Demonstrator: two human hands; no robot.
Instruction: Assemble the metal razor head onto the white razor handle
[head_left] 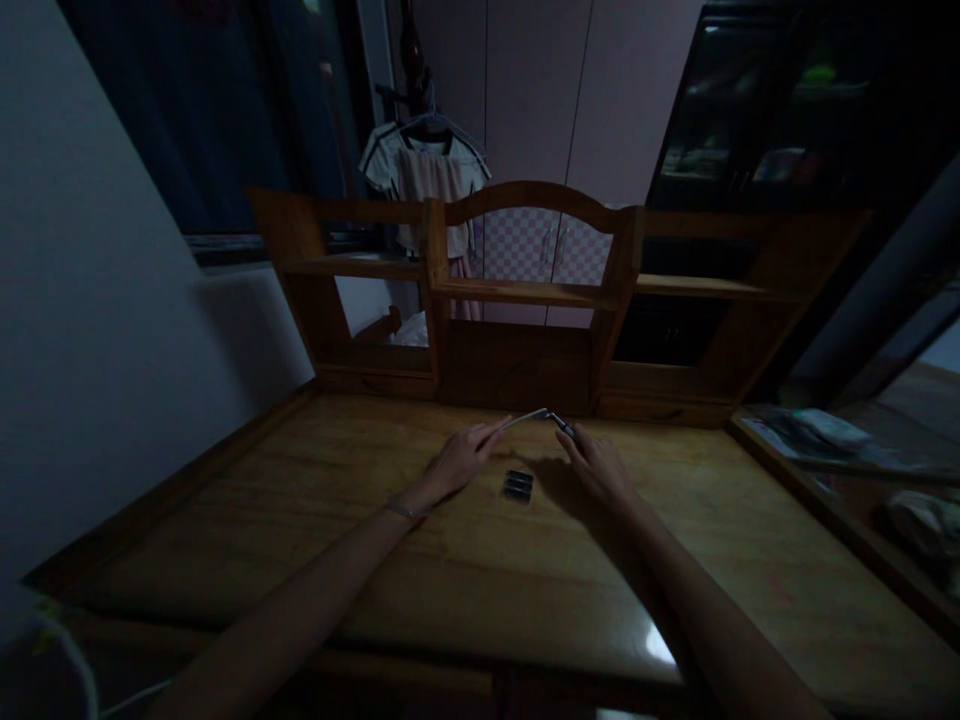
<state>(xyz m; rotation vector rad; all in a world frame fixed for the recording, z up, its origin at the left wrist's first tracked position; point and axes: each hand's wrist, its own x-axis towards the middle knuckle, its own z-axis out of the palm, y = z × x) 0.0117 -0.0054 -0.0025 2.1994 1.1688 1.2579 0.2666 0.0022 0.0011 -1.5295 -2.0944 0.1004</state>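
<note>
My left hand [466, 455] is closed on one end of a thin, pale, flat strip [525, 417], which points up and to the right above the desk. In my right hand [596, 465] is a slim dark tool with a shiny metal tip [562, 424], its tip at or very near the strip's far end; whether they touch is too small to tell. Between and a little below my hands, a small black case with several slots [518, 486] lies on the wooden desk [450, 580].
Along the desk's back edge stands a wooden shelf unit [525, 293]. A wall [135, 330] rises at the left. Bags and other items [832, 428] lie beyond the right edge, and a white cable [79, 660] hangs at the lower left.
</note>
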